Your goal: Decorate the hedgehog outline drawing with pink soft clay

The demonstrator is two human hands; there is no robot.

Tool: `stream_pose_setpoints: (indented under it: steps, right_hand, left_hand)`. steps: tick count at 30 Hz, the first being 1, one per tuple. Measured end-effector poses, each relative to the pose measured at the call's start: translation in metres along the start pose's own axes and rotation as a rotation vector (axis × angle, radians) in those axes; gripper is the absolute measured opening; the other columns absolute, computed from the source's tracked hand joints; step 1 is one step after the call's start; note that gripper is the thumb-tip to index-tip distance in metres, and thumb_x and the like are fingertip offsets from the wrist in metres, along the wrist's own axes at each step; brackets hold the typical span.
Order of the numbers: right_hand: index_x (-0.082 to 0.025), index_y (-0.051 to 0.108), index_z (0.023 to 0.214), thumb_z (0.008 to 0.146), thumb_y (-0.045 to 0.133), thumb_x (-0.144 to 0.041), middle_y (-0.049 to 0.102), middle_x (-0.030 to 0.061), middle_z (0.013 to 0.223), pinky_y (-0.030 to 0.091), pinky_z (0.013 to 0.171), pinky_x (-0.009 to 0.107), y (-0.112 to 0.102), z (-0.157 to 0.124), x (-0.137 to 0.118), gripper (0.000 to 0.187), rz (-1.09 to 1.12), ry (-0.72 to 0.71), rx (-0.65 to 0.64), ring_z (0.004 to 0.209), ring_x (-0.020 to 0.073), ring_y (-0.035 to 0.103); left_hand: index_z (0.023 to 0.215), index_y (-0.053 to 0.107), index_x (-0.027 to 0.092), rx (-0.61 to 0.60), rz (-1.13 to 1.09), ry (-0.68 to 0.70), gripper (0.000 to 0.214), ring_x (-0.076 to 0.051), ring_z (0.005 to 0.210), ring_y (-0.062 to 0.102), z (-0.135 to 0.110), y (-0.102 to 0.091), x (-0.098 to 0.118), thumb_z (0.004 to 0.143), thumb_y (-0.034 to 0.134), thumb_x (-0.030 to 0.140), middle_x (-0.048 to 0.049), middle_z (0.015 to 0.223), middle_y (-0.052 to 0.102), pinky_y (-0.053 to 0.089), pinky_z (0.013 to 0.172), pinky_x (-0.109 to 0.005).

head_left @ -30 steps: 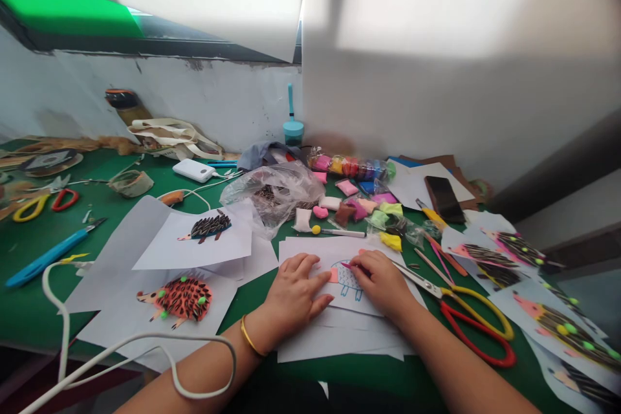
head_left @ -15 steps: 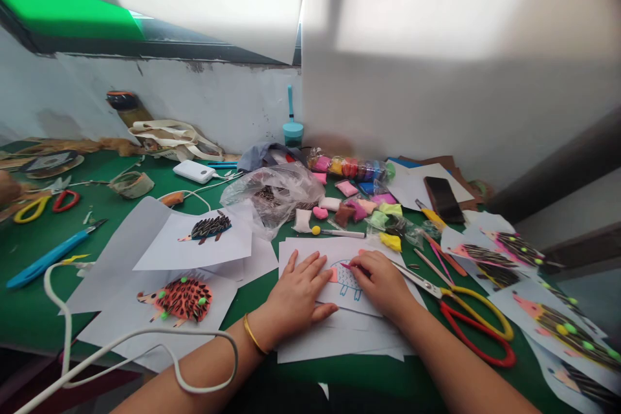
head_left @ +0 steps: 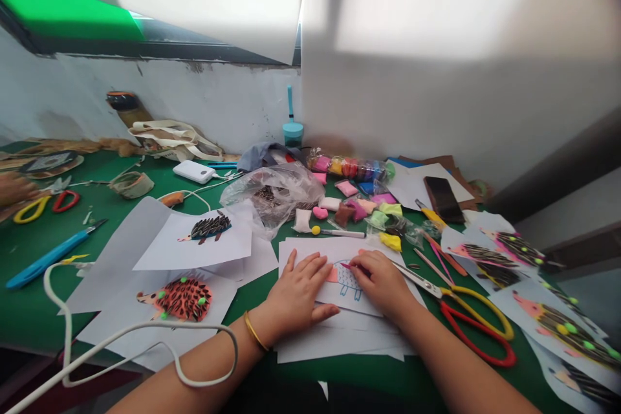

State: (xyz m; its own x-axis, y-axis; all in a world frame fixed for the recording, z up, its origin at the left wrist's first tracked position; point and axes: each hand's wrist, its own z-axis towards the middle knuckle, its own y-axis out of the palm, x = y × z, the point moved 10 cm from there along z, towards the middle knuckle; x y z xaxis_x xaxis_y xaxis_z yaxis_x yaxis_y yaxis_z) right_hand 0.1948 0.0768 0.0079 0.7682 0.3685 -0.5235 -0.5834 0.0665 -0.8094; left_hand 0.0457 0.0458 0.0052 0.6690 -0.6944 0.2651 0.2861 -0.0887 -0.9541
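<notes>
A blue line drawing of a hedgehog [head_left: 347,279], its face filled in with pink clay [head_left: 332,273], is on the top sheet of a stack of white paper [head_left: 310,246]. My left hand [head_left: 301,290] rests on the sheet, fingers spread, beside the pink face. With bent fingers, my right hand [head_left: 381,281] pinches a slim magenta pointed tool [head_left: 344,265] whose tip touches the drawing's body; most of the tool is hidden by the hand. Scissors with yellow and red handles [head_left: 478,320] lie by my right wrist.
Behind the stack are packets of coloured clay [head_left: 356,207], a pen [head_left: 339,233] and a plastic bag of seeds [head_left: 272,197]. Finished hedgehog pictures [head_left: 187,297] lie on both sides. A white cable [head_left: 145,333] loops over my left forearm. Another person's hand [head_left: 17,189] is far left.
My hands stay almost in place, the left shifting very slightly on the paper. The other person's hand at the far left has moved farther into view.
</notes>
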Motion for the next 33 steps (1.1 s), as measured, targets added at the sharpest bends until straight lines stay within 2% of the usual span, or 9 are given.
stream_pose_setpoints:
  steps: [3,9,14,20,33]
  right_hand:
    - [-0.023,0.069,0.091,0.092,0.055,-0.023,0.069,0.0043,0.092,0.045,0.089,0.037,-0.0001,-0.0001,0.0001,0.013,0.003,-0.002,0.001,0.098,0.0233,0.06]
    - [-0.023,0.068,0.091,0.092,0.054,-0.023,0.069,0.0047,0.093,0.044,0.089,0.037,-0.0003,-0.0001,0.0004,0.014,0.002,0.004,-0.004,0.098,0.0235,0.059]
    - [-0.023,0.069,0.09,0.091,0.055,-0.022,0.069,0.0043,0.091,0.045,0.087,0.037,-0.0005,0.0006,-0.0001,0.014,0.013,0.005,-0.013,0.095,0.0231,0.06]
    - [-0.023,0.068,0.09,0.092,0.055,-0.023,0.069,0.0044,0.091,0.044,0.088,0.037,-0.0013,0.0009,-0.0007,0.014,0.012,0.005,-0.009,0.097,0.0233,0.059]
    - [-0.023,0.069,0.09,0.092,0.055,-0.024,0.069,0.0045,0.091,0.044,0.089,0.038,0.0007,0.0005,0.001,0.014,0.002,0.009,-0.014,0.1,0.0242,0.06]
  left_hand:
    - [0.151,0.031,0.021,-0.013,-0.011,-0.007,0.078,-0.028,0.143,0.032,0.0004,-0.0004,-0.0004,0.091,0.038,0.07,-0.011,0.152,0.042,0.005,0.121,-0.055]
    - [0.144,0.044,0.026,-0.009,-0.017,-0.041,0.073,-0.03,0.142,0.034,0.003,-0.0028,0.0001,0.088,0.042,0.073,-0.0101,0.149,0.045,0.008,0.12,-0.059]
    - [0.149,0.034,0.02,0.044,-0.089,-0.061,0.07,-0.026,0.139,0.039,0.0012,-0.0063,-0.0066,0.094,0.041,0.062,-0.0123,0.147,0.047,0.012,0.121,-0.055]
    - [0.139,0.05,0.022,0.037,-0.027,-0.027,0.064,-0.028,0.14,0.037,0.0012,-0.0042,-0.004,0.092,0.044,0.065,-0.0116,0.151,0.043,0.012,0.121,-0.055]
    - [0.137,0.051,0.019,0.035,-0.083,-0.029,0.062,-0.027,0.141,0.038,0.0009,-0.0049,-0.0047,0.092,0.048,0.061,-0.0131,0.149,0.045,0.018,0.12,-0.054]
